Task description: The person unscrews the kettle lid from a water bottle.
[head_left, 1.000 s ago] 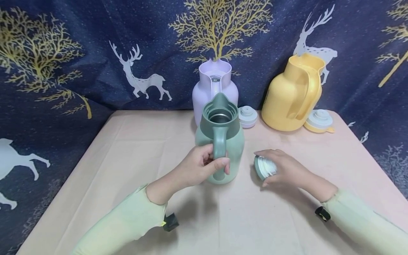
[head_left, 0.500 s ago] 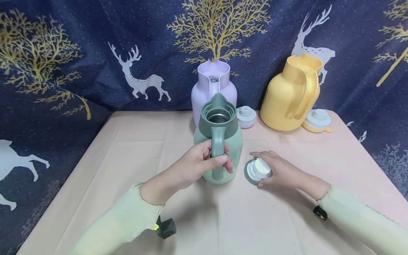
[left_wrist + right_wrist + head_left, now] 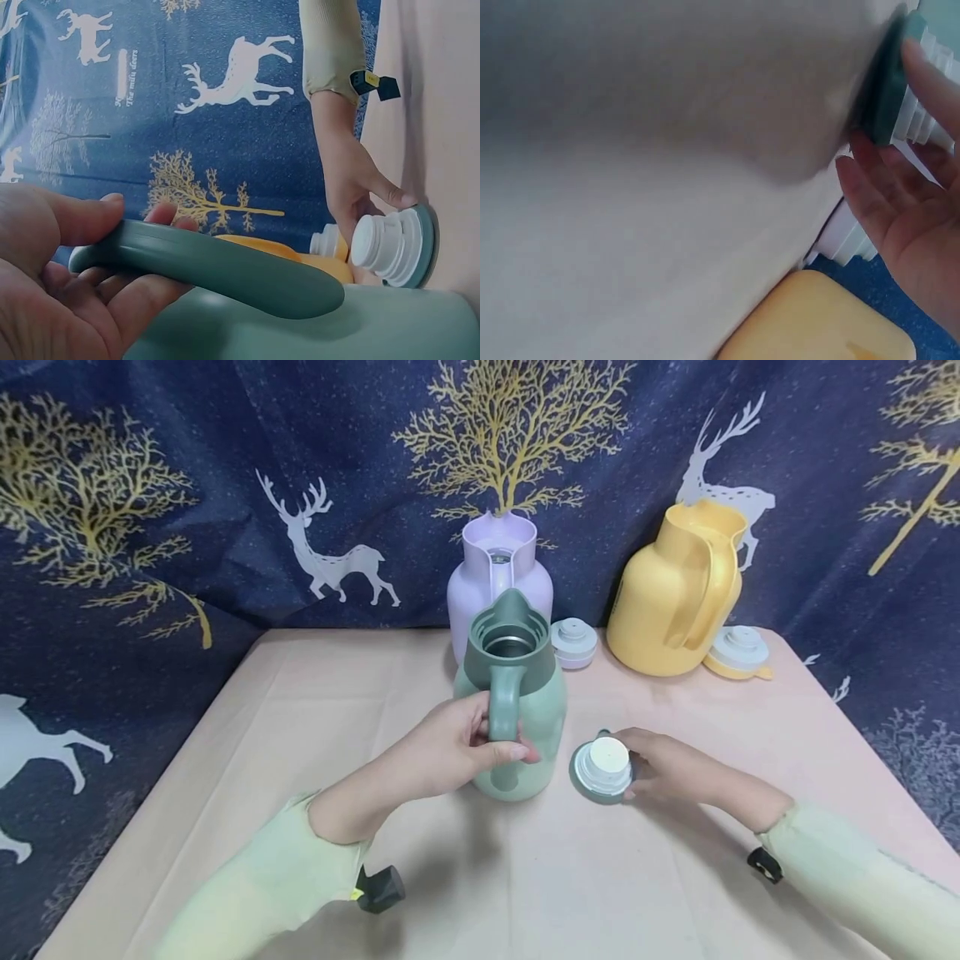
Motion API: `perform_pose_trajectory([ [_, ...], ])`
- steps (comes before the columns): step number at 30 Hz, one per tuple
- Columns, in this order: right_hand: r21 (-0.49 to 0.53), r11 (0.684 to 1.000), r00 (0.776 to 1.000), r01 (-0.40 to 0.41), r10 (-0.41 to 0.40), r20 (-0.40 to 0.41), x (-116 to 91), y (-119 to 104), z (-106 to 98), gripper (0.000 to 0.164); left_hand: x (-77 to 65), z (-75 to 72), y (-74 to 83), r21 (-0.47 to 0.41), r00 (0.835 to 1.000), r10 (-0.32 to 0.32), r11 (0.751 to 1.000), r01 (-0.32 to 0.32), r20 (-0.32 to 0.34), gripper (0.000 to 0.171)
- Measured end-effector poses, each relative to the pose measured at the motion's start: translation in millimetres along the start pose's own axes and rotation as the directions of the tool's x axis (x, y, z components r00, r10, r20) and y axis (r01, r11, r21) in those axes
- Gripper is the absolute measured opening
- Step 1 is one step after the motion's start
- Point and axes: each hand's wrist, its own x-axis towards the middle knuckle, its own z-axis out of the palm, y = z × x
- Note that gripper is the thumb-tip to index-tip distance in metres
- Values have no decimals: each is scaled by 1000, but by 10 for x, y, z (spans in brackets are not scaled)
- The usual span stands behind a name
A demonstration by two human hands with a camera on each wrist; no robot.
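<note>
In the head view my left hand [image 3: 468,743] holds the handle [image 3: 505,706] of a green vacuum jug [image 3: 528,718]. The jug stands uncovered on the table, its dark green spout pointing away. The left wrist view shows the fingers and thumb wrapped round that handle [image 3: 217,259]. Right of the jug, a green-rimmed stopper lid [image 3: 606,766] lies with its white threaded side up. My right hand [image 3: 671,766] is at the lid's right side, thumb and fingers spread at its rim. In the right wrist view the thumb overlaps the lid's edge [image 3: 889,94]; some fingertips are apart from it.
A lilac jug [image 3: 480,581] stands right behind the green one, with its lid [image 3: 574,643] beside it. Farther right are a yellow jug [image 3: 660,602] and its lid [image 3: 738,652]. A dark blue deer-print cloth [image 3: 225,543] hangs behind the table [image 3: 322,693].
The lid has gone from tilted in my right hand to flat on the table, threaded side up. That hand has drawn back slightly rightward from it. My left hand still grips the handle.
</note>
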Motion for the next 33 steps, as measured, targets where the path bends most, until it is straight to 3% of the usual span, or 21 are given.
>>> perform_pose_trajectory([
  [10, -40, 998, 999, -47, 47, 8, 223, -151, 69, 68, -187, -113, -91, 58, 989, -19, 998, 27, -144, 18],
  [20, -11, 992, 992, -122, 122, 44, 615, -367, 270, 67, -322, -445, -243, 115, 973, -34, 992, 61, -229, 24],
  [28, -34, 993, 993, -114, 115, 41, 1026, -542, 381, 56, -350, -786, -375, 236, 941, -48, 963, 133, -334, 23],
  [33, -34, 993, 993, -115, 115, 11, 1269, -644, 468, 57, -302, -960, -434, 267, 915, -102, 939, 218, -390, 31],
])
